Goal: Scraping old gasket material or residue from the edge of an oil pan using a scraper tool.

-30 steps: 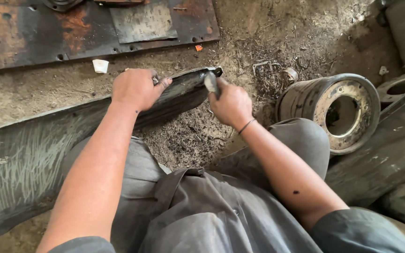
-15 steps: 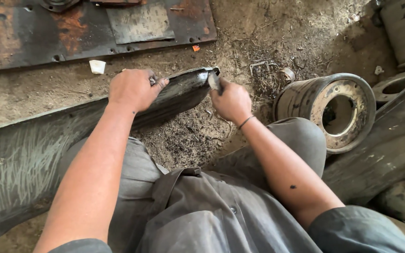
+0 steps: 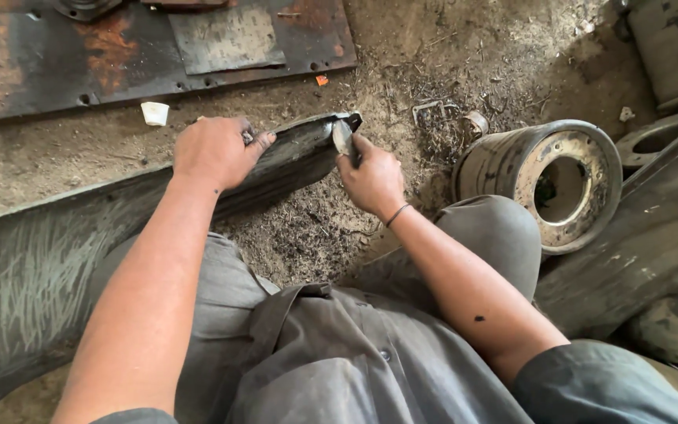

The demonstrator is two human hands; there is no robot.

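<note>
Left hand (image 3: pixel 215 151), at centre left of the frame, lies palm-down on the upper edge of a long dark rubber strip (image 3: pixel 64 259), its fingers curled over the edge and gripping it. Right hand (image 3: pixel 372 179), at centre, is closed around a short knife (image 3: pixel 344 140) whose grey blade points upward and meets the narrow end of the strip just beside its tip. From that tip near the upper centre the strip runs down to the lower left, broadening as it goes, its wide part marked with pale scratches and resting across the person's grey-trousered lap. Dark shavings (image 3: pixel 308 228) cover the dirt floor below both hands. A rusty metal plate (image 3: pixel 119 47) fills the upper left, with a small white cup (image 3: pixel 154 113) just below its edge. At right a worn wheel rim (image 3: pixel 547 180) lies on its side beside the raised knee, next to a large dark tyre piece (image 3: pixel 653 235).
</note>
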